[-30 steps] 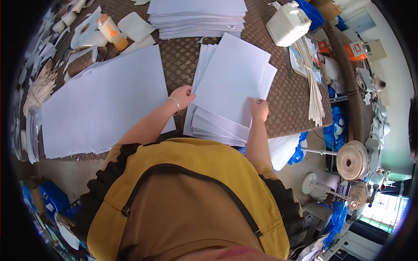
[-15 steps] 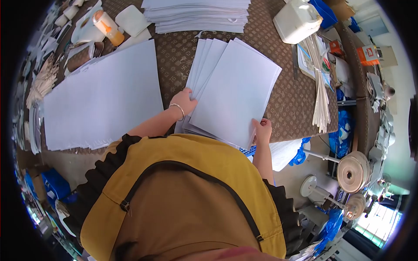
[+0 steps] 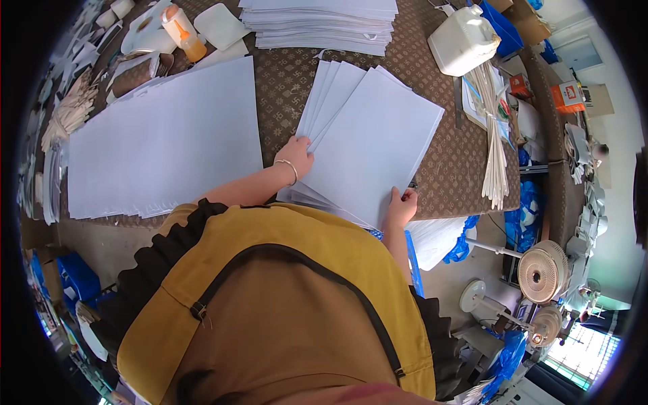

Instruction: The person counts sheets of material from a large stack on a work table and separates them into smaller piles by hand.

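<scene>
A fanned pile of large white paper sheets (image 3: pixel 378 138) lies in front of me, its top sheets turned to the right. My left hand (image 3: pixel 297 156), with a bangle at the wrist, is closed at the left edge of the pile, fingertips on the paper. At the lower right edge, my right hand (image 3: pixel 402 204) pinches the sheets between thumb and bent fingers. Left of my forearm lies a broad stack of white sheets (image 3: pixel 169 142). Another thick paper stack (image 3: pixel 320 23) sits at the far side of the patterned brown table (image 3: pixel 280 88).
A white jerrycan (image 3: pixel 462 42) stands at the back right, near a bundle of pale strips (image 3: pixel 496 148). An orange-tipped glue bottle (image 3: pixel 191 46) lies at the back left. Pedestal fans (image 3: pixel 540 273) stand right of the table.
The view has shifted slightly. My right hand has slid a little down along the sheets' right edge. The left hand keeps its place at the left edge.
</scene>
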{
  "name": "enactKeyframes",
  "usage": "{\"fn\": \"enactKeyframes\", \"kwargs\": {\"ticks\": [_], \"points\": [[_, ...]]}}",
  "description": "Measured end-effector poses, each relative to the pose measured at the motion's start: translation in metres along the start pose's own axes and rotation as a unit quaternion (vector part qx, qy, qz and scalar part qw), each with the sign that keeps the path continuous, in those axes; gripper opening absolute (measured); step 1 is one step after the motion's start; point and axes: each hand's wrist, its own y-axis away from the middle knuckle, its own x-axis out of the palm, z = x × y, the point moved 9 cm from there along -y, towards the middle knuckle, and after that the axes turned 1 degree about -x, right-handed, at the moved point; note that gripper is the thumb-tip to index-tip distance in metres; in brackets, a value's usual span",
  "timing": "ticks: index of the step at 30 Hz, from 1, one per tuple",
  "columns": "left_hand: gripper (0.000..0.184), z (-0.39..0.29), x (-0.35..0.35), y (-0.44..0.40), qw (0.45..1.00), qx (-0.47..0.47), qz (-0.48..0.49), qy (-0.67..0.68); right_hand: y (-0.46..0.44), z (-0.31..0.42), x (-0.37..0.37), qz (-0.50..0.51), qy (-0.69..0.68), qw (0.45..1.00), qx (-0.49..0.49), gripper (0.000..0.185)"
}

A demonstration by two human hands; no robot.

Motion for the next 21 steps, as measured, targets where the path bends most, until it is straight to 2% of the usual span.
{"fn": "enactKeyframes", "kwargs": {"ticks": [5, 9, 12, 13, 15, 16, 19, 20, 21], "points": [[0.029, 0.012, 0.014, -0.010, 0.998, 0.000, 0.064, 0.009, 0.007, -0.017, -0.009, -0.034, -0.024, 0.999, -0.005, 0.021], [0.027, 0.005, 0.021, 0.000, 0.993, 0.032, 0.108, 0.042, 0.017, -0.017, -0.024, -0.045, 0.034, 0.998, -0.013, 0.021], [0.030, 0.009, 0.037, 0.022, 0.934, -0.064, 0.179, 0.303, 0.027, -0.012, -0.033, -0.040, 0.037, 0.998, -0.018, 0.021], [0.030, 0.012, 0.037, 0.025, 0.934, -0.068, 0.172, 0.307, 0.030, -0.007, -0.034, -0.033, 0.036, 0.999, -0.023, 0.021], [0.031, 0.004, 0.030, 0.032, 0.911, 0.007, 0.184, 0.368, 0.037, 0.014, -0.041, -0.053, 0.038, 0.996, -0.063, 0.022], [0.031, 0.015, 0.021, 0.035, 0.912, -0.003, 0.168, 0.374, 0.039, 0.026, -0.035, -0.058, 0.037, 0.994, -0.085, 0.022], [0.032, 0.018, -0.031, 0.061, 0.941, 0.053, 0.132, 0.307, 0.046, 0.069, -0.003, -0.019, -0.015, 0.989, -0.146, 0.023], [0.032, 0.034, -0.037, 0.065, 0.941, 0.044, 0.120, 0.312, 0.048, 0.082, 0.007, -0.011, -0.042, 0.984, -0.171, 0.023], [0.029, 0.055, -0.053, 0.069, 0.944, 0.055, 0.053, 0.321, 0.048, 0.093, 0.023, 0.001, -0.044, 0.983, -0.178, 0.023]]}}
